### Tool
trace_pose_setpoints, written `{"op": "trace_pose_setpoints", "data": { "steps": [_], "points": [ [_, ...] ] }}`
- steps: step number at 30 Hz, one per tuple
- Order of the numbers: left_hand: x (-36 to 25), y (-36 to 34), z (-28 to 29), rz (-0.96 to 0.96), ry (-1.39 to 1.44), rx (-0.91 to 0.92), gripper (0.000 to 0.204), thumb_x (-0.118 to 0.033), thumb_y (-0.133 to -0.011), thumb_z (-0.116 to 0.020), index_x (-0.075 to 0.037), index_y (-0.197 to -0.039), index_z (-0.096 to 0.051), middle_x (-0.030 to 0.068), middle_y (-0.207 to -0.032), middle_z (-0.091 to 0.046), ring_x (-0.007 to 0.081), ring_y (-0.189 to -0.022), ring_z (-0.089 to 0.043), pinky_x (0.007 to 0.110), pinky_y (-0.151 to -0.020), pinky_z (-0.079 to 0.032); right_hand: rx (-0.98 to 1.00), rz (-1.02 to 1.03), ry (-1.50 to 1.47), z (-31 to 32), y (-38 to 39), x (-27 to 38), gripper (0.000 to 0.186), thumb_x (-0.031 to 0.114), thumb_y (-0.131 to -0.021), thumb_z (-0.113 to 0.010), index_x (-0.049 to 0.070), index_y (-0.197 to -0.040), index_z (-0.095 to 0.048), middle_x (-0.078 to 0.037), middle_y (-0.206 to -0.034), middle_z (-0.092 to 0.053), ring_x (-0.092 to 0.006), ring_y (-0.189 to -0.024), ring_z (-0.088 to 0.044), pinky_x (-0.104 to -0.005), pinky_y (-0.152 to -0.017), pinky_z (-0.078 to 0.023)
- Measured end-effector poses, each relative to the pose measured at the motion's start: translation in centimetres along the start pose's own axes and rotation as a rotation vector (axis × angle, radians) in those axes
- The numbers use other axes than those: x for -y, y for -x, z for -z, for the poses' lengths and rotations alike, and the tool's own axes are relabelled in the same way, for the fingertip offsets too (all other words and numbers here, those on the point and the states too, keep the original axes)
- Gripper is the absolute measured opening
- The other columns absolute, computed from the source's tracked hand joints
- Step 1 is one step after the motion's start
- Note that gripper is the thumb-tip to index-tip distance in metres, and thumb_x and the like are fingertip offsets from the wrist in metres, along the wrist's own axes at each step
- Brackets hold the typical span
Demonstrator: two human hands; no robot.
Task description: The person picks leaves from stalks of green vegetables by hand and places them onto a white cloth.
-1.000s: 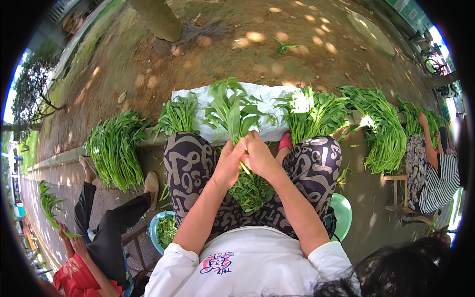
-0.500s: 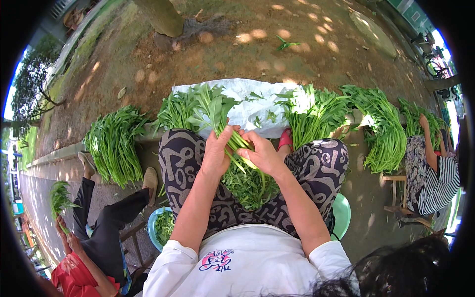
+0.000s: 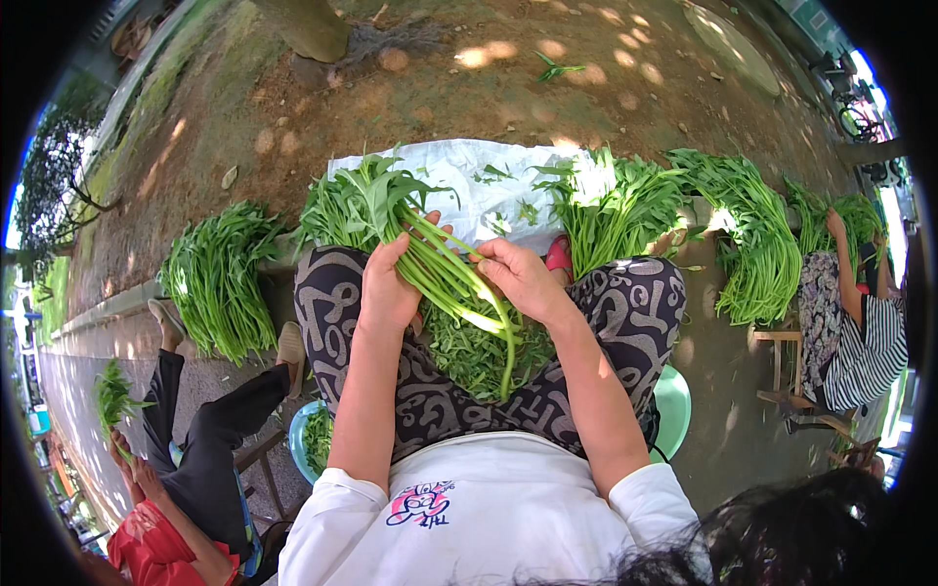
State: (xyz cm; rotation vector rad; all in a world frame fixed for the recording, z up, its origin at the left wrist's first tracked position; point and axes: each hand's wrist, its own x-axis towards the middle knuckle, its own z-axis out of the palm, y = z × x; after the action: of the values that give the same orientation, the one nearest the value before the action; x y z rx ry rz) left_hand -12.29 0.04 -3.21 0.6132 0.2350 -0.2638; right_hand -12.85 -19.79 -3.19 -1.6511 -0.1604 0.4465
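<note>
My left hand (image 3: pixel 393 290) is closed round a bunch of water spinach (image 3: pixel 451 278), held tilted above my lap. Its leaves fan out at the far left, and the long pale green stems slant down towards me on the right. One stem bends downward over the loose greens. My right hand (image 3: pixel 525 283) pinches a stem at the right side of the bunch between thumb and fingers. Beneath the stems, between my thighs, lies a heap of picked leaves (image 3: pixel 459 354); what contains it is hidden.
A white sheet (image 3: pixel 471 205) with leaf scraps lies beyond my knees. Greens (image 3: pixel 616 210) are piled to its right, with further piles (image 3: pixel 223 283) along the kerb. Basins (image 3: pixel 672 410) flank my hips. A person in red (image 3: pixel 161 547) sits left, another in stripes (image 3: pixel 870 352) right.
My hands have moved apart. The bunch now lies lower and more slanted, its stems spread towards me. My right hand has shifted from the stem ends to a stem at the bunch's right side.
</note>
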Motion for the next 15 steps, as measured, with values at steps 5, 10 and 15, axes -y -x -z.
{"op": "trace_pose_setpoints", "data": {
  "steps": [5,10,15],
  "points": [
    [-0.1,-0.1,0.1,-0.030,0.016,-0.025,0.044,-0.014,-0.092,-0.039,-0.001,-0.134,-0.036,0.0179,-0.135,-0.044,0.0341,-0.123,-0.044,0.047,-0.102,-0.038,0.051,-0.011,-0.006,0.3,0.0,-0.2,0.018,0.013,-0.092,-0.052,-0.003,-0.098,-0.058,-0.006,-0.077,-0.062,-0.0115,-0.068,-0.056,-0.0272,-0.063,-0.046],
    [0.6,-0.2,-0.1,-0.037,-0.016,-0.005,0.044,-0.013,-0.091,-0.040,-0.001,-0.134,-0.036,0.0190,-0.134,-0.045,0.0345,-0.122,-0.046,0.047,-0.101,-0.039,0.036,0.067,0.033,-0.6,-0.2,-1.2,0.019,0.014,-0.091,-0.053,-0.003,-0.097,-0.058,-0.008,-0.079,-0.063,-0.0128,-0.070,-0.057,-0.0277,-0.065,-0.047],
    [1.7,-0.2,0.0,-0.028,-0.041,-0.022,0.041,-0.017,-0.094,-0.043,-0.003,-0.132,-0.039,0.0133,-0.114,-0.053,0.0283,-0.106,-0.052,0.043,-0.094,-0.043,0.055,0.102,0.022,-2.0,-0.2,-1.5,0.031,0.018,-0.089,-0.058,-0.002,-0.111,-0.052,-0.017,-0.094,-0.063,-0.0233,-0.082,-0.061,-0.0336,-0.074,-0.047]
  ]
}}
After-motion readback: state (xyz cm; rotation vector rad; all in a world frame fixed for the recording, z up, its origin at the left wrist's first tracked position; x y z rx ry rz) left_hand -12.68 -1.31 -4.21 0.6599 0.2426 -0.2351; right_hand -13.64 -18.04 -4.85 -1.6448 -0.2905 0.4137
